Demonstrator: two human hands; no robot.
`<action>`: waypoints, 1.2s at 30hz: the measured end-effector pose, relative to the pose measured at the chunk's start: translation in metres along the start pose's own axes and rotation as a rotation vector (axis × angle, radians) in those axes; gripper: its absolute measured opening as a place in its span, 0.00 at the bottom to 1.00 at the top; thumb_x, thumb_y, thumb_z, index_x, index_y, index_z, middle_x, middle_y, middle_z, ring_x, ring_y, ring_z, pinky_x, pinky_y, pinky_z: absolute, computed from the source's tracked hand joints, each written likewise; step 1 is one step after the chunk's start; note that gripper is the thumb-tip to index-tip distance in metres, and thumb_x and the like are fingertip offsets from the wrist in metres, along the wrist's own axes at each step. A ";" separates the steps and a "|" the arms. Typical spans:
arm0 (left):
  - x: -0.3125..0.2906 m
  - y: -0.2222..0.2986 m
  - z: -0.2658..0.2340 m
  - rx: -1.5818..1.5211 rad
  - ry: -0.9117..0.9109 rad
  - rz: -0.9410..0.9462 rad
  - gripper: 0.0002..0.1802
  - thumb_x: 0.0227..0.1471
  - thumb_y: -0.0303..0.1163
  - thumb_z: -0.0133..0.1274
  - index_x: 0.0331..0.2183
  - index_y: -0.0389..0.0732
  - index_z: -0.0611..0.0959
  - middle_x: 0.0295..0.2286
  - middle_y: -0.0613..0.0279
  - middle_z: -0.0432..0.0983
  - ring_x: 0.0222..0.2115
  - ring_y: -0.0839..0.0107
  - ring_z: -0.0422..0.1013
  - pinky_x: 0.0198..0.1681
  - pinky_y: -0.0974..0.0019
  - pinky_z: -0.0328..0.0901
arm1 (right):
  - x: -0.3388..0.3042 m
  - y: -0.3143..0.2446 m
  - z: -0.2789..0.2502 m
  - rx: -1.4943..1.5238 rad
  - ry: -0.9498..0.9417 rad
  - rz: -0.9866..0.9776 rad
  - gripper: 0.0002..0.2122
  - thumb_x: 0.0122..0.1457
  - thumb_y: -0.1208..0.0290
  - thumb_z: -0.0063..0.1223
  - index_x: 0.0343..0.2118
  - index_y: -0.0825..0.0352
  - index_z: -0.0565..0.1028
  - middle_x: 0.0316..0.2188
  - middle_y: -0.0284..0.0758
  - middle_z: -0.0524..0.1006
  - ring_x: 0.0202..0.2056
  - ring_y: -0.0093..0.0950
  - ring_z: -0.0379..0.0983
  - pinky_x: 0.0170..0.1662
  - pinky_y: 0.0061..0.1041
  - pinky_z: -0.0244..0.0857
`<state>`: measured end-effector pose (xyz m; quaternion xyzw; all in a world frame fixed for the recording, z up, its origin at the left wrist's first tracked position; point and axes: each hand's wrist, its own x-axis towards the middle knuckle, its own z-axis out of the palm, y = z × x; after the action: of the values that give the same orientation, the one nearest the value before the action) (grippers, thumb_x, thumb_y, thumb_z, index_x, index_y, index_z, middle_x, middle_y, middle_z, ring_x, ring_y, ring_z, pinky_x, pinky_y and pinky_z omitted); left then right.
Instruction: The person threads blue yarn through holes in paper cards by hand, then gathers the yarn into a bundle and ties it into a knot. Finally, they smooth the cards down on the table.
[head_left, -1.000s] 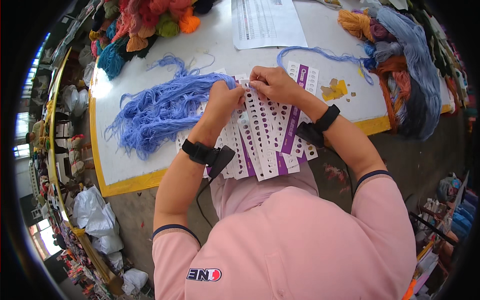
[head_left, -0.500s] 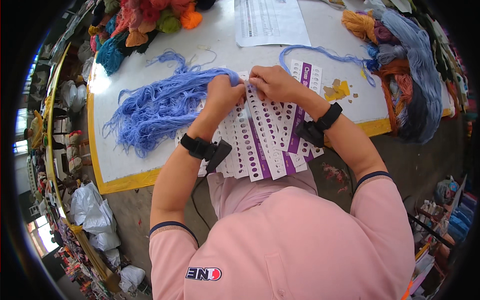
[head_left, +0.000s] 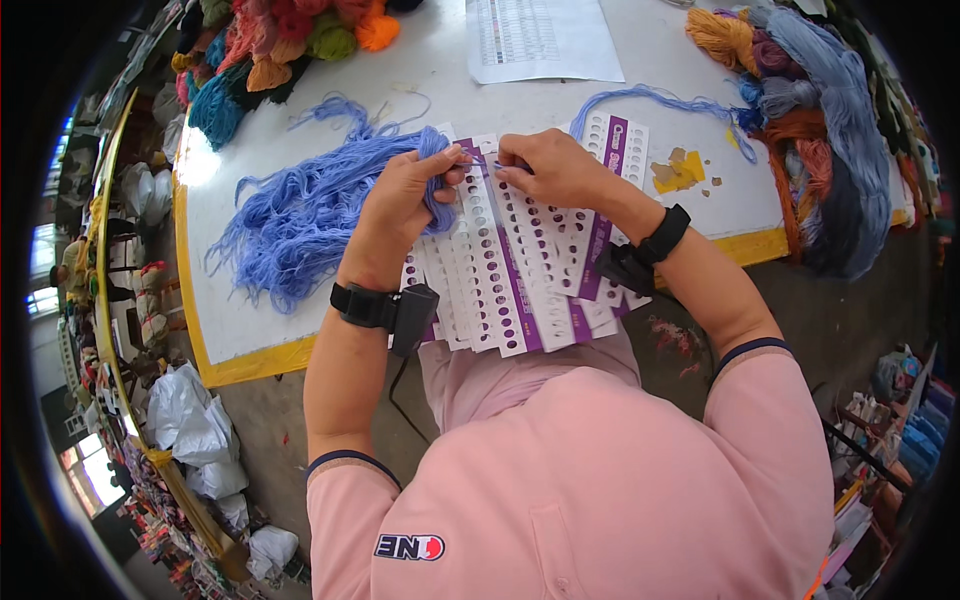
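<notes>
Loops of a blue thread skein (head_left: 300, 215) are gathered in my left hand (head_left: 408, 190), whose fingers are closed round them. Its thumb and forefinger pinch together at the top of the cards. Close beside it, my right hand (head_left: 560, 170) is closed in a pinch, with a thin bluish strand showing at its fingertips. Under both hands lies a fanned stack of white and purple cards (head_left: 517, 285) with rows of punched holes, reaching past the table's near edge. Another such card (head_left: 612, 165) lies at a slant by my right wrist. The strand's ends are too small to make out.
Colourful yarn bundles (head_left: 285, 45) are heaped at the far left, more hanks (head_left: 825, 130) at the right edge. A printed sheet (head_left: 545, 40) lies at the back. Yellow scraps (head_left: 680, 172) and a loose blue strand (head_left: 660, 95) lie right. White bags (head_left: 190, 420) stand on the left.
My left hand has turned and shifted left and slightly down from the card tops, its fingers now showing round the blue thread. My right hand has moved slightly right, still pinching.
</notes>
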<state>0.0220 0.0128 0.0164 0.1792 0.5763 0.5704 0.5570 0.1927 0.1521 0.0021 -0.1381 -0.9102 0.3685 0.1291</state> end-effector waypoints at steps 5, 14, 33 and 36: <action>-0.009 -0.004 0.021 0.205 -0.115 0.079 0.09 0.54 0.32 0.55 0.33 0.35 0.79 0.22 0.69 0.71 0.19 0.84 0.60 0.21 0.80 0.55 | 0.008 0.007 -0.010 0.366 -0.183 0.268 0.10 0.59 0.67 0.52 0.29 0.69 0.77 0.18 0.34 0.78 0.22 0.25 0.76 0.27 0.25 0.67; -0.002 0.043 -0.107 -0.279 -0.027 0.047 0.12 0.55 0.25 0.53 0.42 0.30 0.75 0.21 0.75 0.58 0.19 0.86 0.52 0.18 0.81 0.48 | -0.001 0.009 -0.008 0.386 -0.141 0.358 0.09 0.61 0.72 0.49 0.28 0.72 0.76 0.19 0.34 0.79 0.20 0.20 0.77 0.24 0.17 0.69; -0.030 -0.009 0.007 -0.564 -0.069 0.027 0.23 0.62 0.36 0.41 0.53 0.30 0.68 0.48 0.50 0.70 0.48 0.58 0.70 0.53 0.50 0.64 | 0.014 -0.039 0.022 0.841 0.007 0.313 0.09 0.58 0.70 0.54 0.34 0.72 0.75 0.22 0.33 0.76 0.21 0.19 0.71 0.24 0.18 0.66; -0.025 -0.016 0.006 -0.538 -0.258 0.022 0.24 0.63 0.38 0.39 0.53 0.31 0.68 0.48 0.50 0.70 0.47 0.59 0.70 0.52 0.47 0.65 | 0.014 -0.036 0.033 1.110 -0.076 0.379 0.08 0.59 0.70 0.54 0.35 0.70 0.73 0.25 0.31 0.74 0.24 0.17 0.70 0.26 0.17 0.66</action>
<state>0.0419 -0.0105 0.0152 0.1024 0.3271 0.6813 0.6468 0.1631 0.1115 0.0062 -0.1971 -0.5445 0.8112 0.0811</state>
